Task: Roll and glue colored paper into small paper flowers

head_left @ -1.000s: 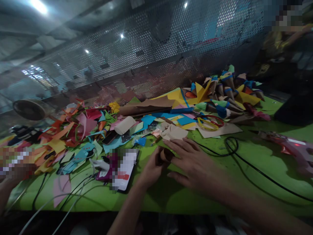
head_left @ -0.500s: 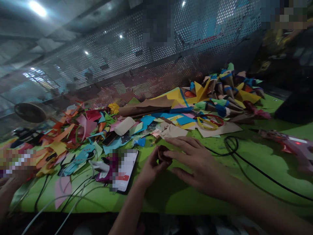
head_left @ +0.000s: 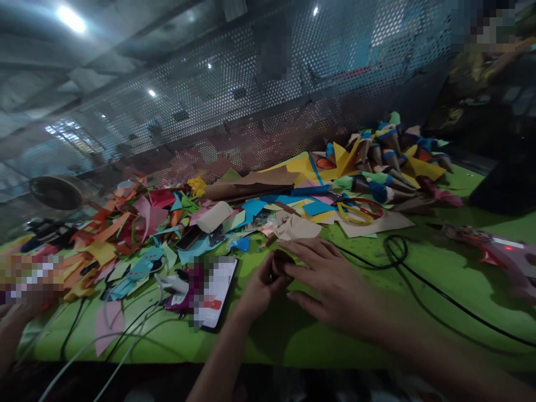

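A small brown paper roll, curled into a ring or short tube, is pinched in the fingers of my left hand, just over the green tabletop. My right hand reaches in from the right, palm down with its fingers stretched out. Its fingertips lie at the roll's edge; whether they press on it I cannot tell. Left of my left hand lies a phone with a lit screen. A crumpled beige paper is just beyond my fingers.
Coloured paper scraps are heaped at the left and back. Paper cones pile up at the back right, near scissors. A glue gun with a black cord lies right. Another person's hand is far left.
My right hand has shifted slightly left, its fingers closer over the brown paper roll. My left hand keeps its pinch. The view has tilted a little.
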Demonstrator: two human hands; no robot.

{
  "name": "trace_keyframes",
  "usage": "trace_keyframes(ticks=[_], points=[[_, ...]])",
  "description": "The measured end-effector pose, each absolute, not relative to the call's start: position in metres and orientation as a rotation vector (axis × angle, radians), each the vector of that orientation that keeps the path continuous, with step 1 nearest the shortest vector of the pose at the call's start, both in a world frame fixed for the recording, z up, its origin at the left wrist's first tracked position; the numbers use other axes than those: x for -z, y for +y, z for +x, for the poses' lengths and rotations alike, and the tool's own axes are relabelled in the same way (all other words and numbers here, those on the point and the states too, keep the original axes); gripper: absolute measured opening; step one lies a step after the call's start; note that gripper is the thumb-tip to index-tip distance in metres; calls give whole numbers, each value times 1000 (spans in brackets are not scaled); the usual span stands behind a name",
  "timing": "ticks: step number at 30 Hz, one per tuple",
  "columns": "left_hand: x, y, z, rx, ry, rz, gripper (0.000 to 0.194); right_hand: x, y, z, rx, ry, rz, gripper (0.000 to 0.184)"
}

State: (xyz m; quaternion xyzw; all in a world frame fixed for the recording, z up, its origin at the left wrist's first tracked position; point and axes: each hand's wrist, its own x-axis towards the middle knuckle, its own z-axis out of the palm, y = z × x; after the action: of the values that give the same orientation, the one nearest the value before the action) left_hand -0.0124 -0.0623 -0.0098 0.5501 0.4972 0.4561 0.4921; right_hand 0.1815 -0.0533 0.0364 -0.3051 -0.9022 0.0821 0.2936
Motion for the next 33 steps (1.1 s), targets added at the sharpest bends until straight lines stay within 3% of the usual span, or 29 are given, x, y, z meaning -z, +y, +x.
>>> trace_keyframes(ticks=[7,12,15,19,24,27,30,33], points=[[8,-63,-11,-1010,1206,1431,47,-27,-59,175,-241,-2374,-807,30],[19,-57,-16,-1014,1266,1531,40,-30,-47,188,-342,-2357,-796,41],[17,-54,-17,-890,1546,1789,37,-31,-24,202,-280,-2258,-865,42],[10,-53,-15,-563,1883,2015,34,-22,9,208,-68,-2329,-1108,28],[10,-53,-14,-440,1972,2167,34,-18,22,195,-85,-2402,-1155,5],[13,-53,-16,-468,1964,2160,46,-20,24,193,-148,-2326,-1153,18],[12,-52,-16,-541,1924,2138,59,-18,27,197,-262,-2198,-1150,18],[7,-52,-14,-749,1883,2122,55,-15,28,202,-348,-2088,-1146,23]])
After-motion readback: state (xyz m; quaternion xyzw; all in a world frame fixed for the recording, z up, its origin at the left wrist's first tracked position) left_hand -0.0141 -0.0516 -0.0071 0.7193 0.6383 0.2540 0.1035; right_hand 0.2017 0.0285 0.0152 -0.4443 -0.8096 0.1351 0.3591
